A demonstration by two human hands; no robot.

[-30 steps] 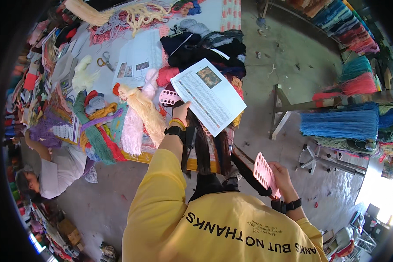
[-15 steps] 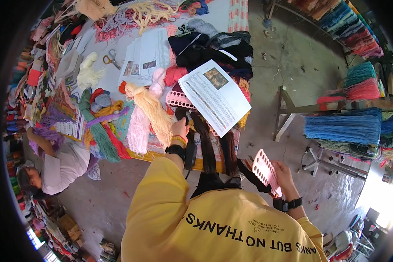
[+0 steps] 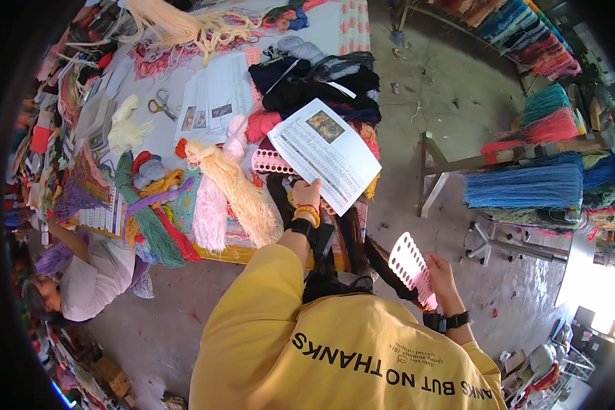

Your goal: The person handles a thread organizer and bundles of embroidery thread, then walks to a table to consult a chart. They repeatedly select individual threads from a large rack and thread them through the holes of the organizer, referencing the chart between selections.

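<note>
My right hand [image 3: 441, 281] grips a pink thread card [image 3: 411, 268] with rows of holes, held past the table's near edge. Dark thread [image 3: 384, 268] hangs from that card toward the table. At the lower left edge of a printed sheet [image 3: 324, 154], my left hand [image 3: 305, 195] is closed, its thumb on the paper and its other fingers partly hidden. Dark brown skeins [image 3: 348, 236] lie beneath the sheet and hang over the table edge. A second pink thread card [image 3: 273, 162] pokes out beside the sheet, partly covered by it.
Peach yarn [image 3: 236, 184], pink yarn [image 3: 212, 215] and a green skein [image 3: 143, 219] lie to the left. Black yarn bundles [image 3: 314, 85], scissors [image 3: 161, 102] and papers are farther back. Racks with blue yarn [image 3: 526, 181] stand right. A person [image 3: 92, 273] works at far left.
My left hand has moved right, from the dark skein to the edge of the printed sheet. My right hand still holds the pink thread card. The view has shifted slightly.
</note>
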